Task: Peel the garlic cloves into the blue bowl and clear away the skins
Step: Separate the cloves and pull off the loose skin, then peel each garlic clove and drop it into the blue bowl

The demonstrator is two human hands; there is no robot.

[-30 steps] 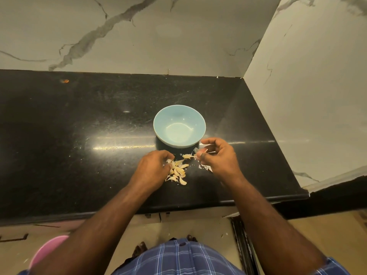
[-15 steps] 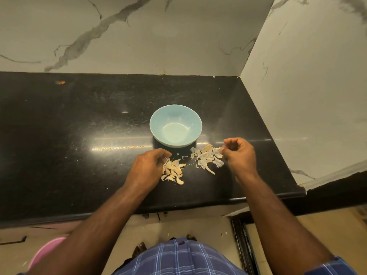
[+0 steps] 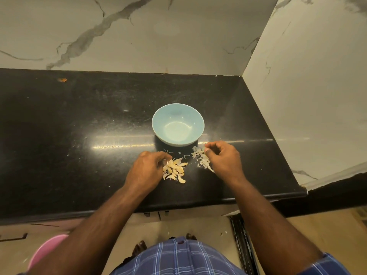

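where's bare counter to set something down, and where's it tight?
Free: the counter left of the blue bowl, out to the left edge; the strip between bowl and back wall. Tight: in front of the bowl, where left hand, garlic cloves, skins and right hand sit together.

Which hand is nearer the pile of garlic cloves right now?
Left. The left hand touches the garlic cloves at their left edge; the right hand is off to their right, at the loose skins.
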